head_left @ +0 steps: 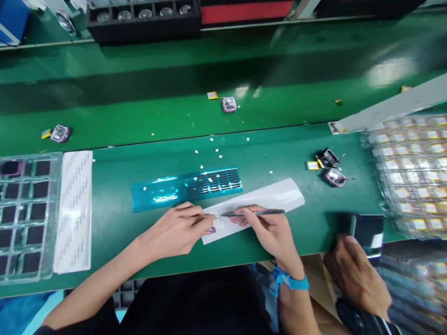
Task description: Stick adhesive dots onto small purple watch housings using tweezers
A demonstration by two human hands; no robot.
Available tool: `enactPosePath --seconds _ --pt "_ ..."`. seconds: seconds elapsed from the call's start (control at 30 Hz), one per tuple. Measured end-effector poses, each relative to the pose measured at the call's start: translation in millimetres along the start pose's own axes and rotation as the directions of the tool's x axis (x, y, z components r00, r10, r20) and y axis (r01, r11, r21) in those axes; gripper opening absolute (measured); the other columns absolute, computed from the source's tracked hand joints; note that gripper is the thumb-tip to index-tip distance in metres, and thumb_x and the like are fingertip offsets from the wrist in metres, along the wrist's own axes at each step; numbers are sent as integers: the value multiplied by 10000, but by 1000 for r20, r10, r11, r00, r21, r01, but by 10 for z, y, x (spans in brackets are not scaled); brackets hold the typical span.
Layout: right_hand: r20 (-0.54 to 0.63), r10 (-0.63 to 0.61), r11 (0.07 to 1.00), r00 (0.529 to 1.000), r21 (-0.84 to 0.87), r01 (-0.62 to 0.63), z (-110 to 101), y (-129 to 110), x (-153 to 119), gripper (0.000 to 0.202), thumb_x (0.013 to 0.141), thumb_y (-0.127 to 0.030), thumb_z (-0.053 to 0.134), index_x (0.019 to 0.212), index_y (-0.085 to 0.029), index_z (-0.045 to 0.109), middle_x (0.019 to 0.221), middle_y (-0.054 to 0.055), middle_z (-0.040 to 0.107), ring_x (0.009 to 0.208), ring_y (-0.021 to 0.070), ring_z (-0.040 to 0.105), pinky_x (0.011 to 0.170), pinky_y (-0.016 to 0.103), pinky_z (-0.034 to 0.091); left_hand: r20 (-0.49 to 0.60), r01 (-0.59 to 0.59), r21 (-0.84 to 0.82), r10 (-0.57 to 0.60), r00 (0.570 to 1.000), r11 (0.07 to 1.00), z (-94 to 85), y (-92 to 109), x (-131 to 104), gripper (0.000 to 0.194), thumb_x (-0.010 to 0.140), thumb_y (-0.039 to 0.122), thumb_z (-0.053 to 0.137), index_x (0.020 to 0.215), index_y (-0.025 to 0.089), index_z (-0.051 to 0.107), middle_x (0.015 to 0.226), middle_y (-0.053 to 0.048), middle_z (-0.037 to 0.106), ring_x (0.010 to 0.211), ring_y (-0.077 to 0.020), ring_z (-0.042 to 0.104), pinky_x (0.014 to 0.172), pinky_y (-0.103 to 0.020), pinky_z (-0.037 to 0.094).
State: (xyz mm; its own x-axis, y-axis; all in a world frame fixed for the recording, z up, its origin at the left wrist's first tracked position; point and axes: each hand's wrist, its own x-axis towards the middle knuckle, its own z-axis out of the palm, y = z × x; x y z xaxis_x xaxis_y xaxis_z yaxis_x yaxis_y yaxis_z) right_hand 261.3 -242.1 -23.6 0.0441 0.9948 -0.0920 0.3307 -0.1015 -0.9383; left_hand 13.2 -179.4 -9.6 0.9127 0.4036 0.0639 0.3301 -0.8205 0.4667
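Observation:
A glossy white sheet point(275, 195) lies aslant on the green bench, its right end curling up. My left hand point(185, 230) is at the sheet's left end, fingers bent and thumb and fingertips closed on it. Beside the thumb is a small purple piece point(211, 230), partly hidden, with small dark marks near the fingertips. My right hand point(268, 228) grips a pair of metal tweezers point(268, 212) over the sheet, their tip close to my left fingertips. Just behind lies a clear blue film point(160, 193) with rows of dark strips.
Left are a compartment tray point(45, 218) and a white printed strip point(75, 209). Small opened devices point(229, 104) with yellow-edged batteries and white scraps point(217, 150) dot the bench. On the right, another person's hand point(359, 270) is by a dark-screened device point(368, 232), near stacked clear trays point(412, 177).

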Motion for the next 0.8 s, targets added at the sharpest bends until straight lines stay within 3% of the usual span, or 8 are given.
enactPosePath --seconds 0.17,0.3,0.37,0.43,0.5,0.6,0.67,0.8 --pt "39 -29 998 999 55 27 -34 15 -1 346 995 -459 629 859 -206 822 748 62 792 647 213 761 652 295 648 -41 -15 -23 14 999 1000 24 -8 33 220 1064 189 437 1192 119 603 996 -124 744 904 -246 705 738 -372 549" --pt "-93 48 978 995 208 -28 -33 31 -18 331 983 -444 656 804 -209 806 746 69 791 643 233 770 629 311 658 -138 -13 -126 -4 990 992 46 9 30 247 1058 185 442 1161 101 651 968 -146 762 897 -273 728 770 -414 581" --pt "-182 42 966 982 259 7 16 -6 -20 325 977 -437 665 777 -214 791 744 67 788 613 236 763 594 318 657 -241 33 -299 -109 965 954 48 34 23 229 1051 217 489 1125 133 689 918 -114 784 834 -248 747 764 -391 599" --pt "-256 25 954 966 294 53 101 -88 -18 316 985 -445 650 810 -218 783 725 62 779 581 243 753 566 342 659 -267 126 -550 -317 910 826 34 69 19 199 1030 233 545 1112 175 717 851 -63 799 690 -194 749 685 -324 611" --pt "-297 9 949 955 303 85 206 -204 -14 324 995 -467 624 848 -221 774 693 59 766 571 254 750 553 365 662 -172 194 -774 -495 852 603 3 105 19 197 1007 223 577 1129 191 727 790 -34 801 589 -166 748 615 -281 619" --pt "-266 -37 961 963 255 108 351 -381 2 345 1013 -465 588 864 -213 771 678 58 759 578 243 753 535 342 652 -39 164 -934 -547 836 317 -52 142 20 261 960 197 627 1208 153 697 824 -68 816 702 -221 807 674 -314 665" --pt "-227 -76 968 971 217 127 419 -465 19 341 1027 -429 570 872 -207 778 687 51 762 573 215 749 532 307 641 -36 119 -960 -536 844 251 -78 158 21 331 918 171 670 1247 134 673 915 -105 826 814 -250 818 730 -333 680" --pt "-214 -123 972 969 170 161 479 -535 53 312 1037 -371 554 916 -206 790 680 32 758 571 185 741 533 276 630 -76 111 -953 -576 814 282 -92 184 21 380 881 152 697 1260 130 680 952 -105 830 831 -239 818 735 -313 687"
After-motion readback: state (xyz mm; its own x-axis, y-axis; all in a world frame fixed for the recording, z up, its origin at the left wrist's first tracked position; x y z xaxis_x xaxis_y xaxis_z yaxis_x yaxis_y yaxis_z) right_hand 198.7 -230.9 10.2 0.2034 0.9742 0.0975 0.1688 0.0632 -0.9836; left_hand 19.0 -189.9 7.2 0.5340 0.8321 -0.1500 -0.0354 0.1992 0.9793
